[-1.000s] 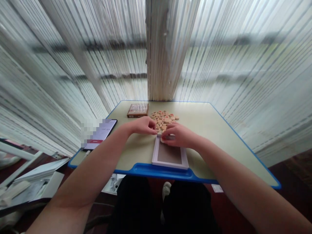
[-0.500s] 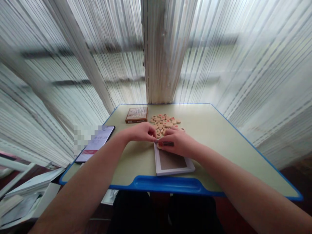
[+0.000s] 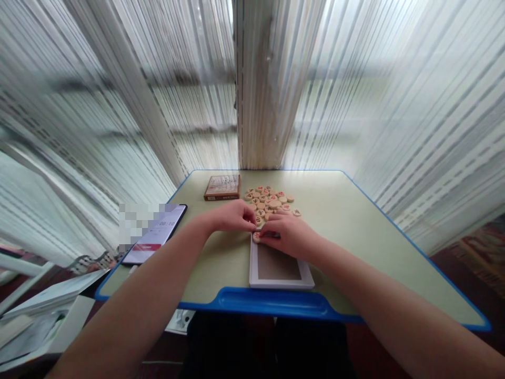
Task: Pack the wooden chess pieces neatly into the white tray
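Note:
A shallow white-rimmed box [image 3: 253, 268] with a brown inside lies near the table's front edge. In its far left corner is a round wooden Chinese chess piece [image 3: 256, 237] with a red character. My right hand [image 3: 290, 232] reaches over the box with its fingers closed on this piece. My left hand [image 3: 235, 215] has curled fingers, their tips pinched at the box's far left corner. Just beyond both hands lies a loose heap of wooden chess pieces [image 3: 272, 204], some with red or black characters up and some blank side up. My right hand partly hides the nearest ones.
A flat brown box lid [image 3: 223, 188] lies at the back left of the table [image 3: 343, 226]. A phone [image 3: 160, 237] showing a timer rests at the left edge. A blue trough [image 3: 272, 304] runs along the front edge. Striped curtains [image 3: 260, 105] hang behind.
The red-marked piece has come down flatter into the box's far left corner, with my right hand's fingers shifting over it. My left hand stays at the corner.

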Motion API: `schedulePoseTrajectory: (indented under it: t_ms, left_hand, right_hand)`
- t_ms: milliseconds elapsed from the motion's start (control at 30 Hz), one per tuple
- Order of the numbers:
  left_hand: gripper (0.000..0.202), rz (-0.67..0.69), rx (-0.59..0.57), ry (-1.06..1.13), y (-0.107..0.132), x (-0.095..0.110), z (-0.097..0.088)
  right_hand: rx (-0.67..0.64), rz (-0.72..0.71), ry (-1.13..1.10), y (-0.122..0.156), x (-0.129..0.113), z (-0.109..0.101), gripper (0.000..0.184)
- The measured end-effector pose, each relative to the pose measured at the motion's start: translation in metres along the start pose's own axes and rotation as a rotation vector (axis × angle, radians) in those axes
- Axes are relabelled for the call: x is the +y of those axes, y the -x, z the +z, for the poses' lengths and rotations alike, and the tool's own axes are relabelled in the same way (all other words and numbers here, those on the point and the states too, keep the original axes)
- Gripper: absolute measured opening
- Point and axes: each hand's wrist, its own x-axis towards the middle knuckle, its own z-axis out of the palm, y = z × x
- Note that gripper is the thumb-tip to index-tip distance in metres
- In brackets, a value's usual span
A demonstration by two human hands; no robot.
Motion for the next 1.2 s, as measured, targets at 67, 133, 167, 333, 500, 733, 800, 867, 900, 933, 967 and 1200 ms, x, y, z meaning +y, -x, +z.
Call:
schedulePoseTrajectory:
  t_ms: [67,133,167,333,500,733,800,867,900,933,967,1200]
  left_hand:
    - [0.020,0.000,0.005,0.010,0.000,0.000,0.000]
    - [0.019,-0.004,0.004,0.019,0.000,0.000,0.000]
    - [0.019,-0.007,0.002,0.021,0.000,0.000,0.000]
    - [0.021,-0.025,-0.010,0.024,0.000,0.001,0.000]
    - [0.018,-0.033,-0.016,0.025,0.000,0.000,0.001]
    - [0.020,-0.012,-0.006,0.020,0.002,0.002,0.000]
    - [0.020,-0.021,-0.014,0.027,0.002,0.002,0.000]
    - [0.019,-0.028,-0.022,0.027,0.001,0.001,0.000]
    - [0.018,-0.031,-0.027,0.024,0.001,0.001,0.000]
    - [0.018,-0.031,-0.030,0.020,0.001,0.001,0.000]
    - [0.018,-0.030,-0.031,0.014,0.001,0.000,0.000]
    - [0.018,-0.005,-0.076,-0.022,0.001,0.002,-0.001]
  right_hand:
    - [0.002,0.003,-0.006,0.000,0.000,0.001,0.012]
    - [0.001,0.004,-0.012,0.000,0.000,0.000,0.012]
    - [0.001,0.005,-0.013,0.000,0.000,0.000,0.011]
    - [0.009,0.013,0.003,0.000,-0.001,-0.001,0.015]
    - [-0.002,0.018,0.009,0.000,-0.003,0.000,0.016]
    - [0.021,0.061,-0.051,0.000,0.000,-0.007,0.017]
    - [0.089,0.108,-0.048,-0.001,0.010,-0.009,0.019]
    - [0.193,0.186,-0.040,-0.002,0.024,-0.009,0.021]
    - [0.243,0.226,-0.044,-0.002,0.032,-0.008,0.020]
    - [0.260,0.253,-0.047,-0.002,0.039,-0.008,0.022]
    - [0.248,0.260,-0.046,-0.002,0.045,-0.007,0.024]
    - [0.035,0.192,0.033,-0.004,0.044,-0.009,0.021]
